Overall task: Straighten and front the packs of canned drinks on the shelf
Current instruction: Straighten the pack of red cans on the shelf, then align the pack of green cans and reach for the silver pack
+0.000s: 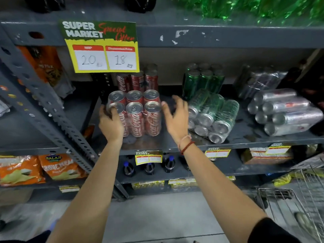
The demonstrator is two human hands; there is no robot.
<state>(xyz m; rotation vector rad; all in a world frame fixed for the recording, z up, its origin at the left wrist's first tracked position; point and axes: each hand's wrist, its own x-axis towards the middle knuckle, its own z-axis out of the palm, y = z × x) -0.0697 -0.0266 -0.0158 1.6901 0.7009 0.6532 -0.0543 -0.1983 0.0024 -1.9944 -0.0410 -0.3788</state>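
A shrink-wrapped pack of red cola cans (pixel 140 118) stands upright near the front of the grey shelf (pixel 157 148). My left hand (pixel 110 123) grips its left front corner, thumb on a can top. My right hand (pixel 175 116) hovers just right of the pack, fingers spread, not touching it. A second red pack (pixel 138 81) stands upright behind. A green pack (pixel 213 116) lies tipped on its side to the right, with an upright green pack (pixel 201 79) behind it. A silver pack (pixel 284 113) lies on its side at the far right.
A yellow price sign (pixel 103 50) hangs from the shelf above. A slotted grey upright (pixel 43 102) slants at the left. Snack bags (pixel 35 169) and dark bottles (pixel 149 167) fill the shelf below. A wire cart (pixel 298 204) stands at lower right.
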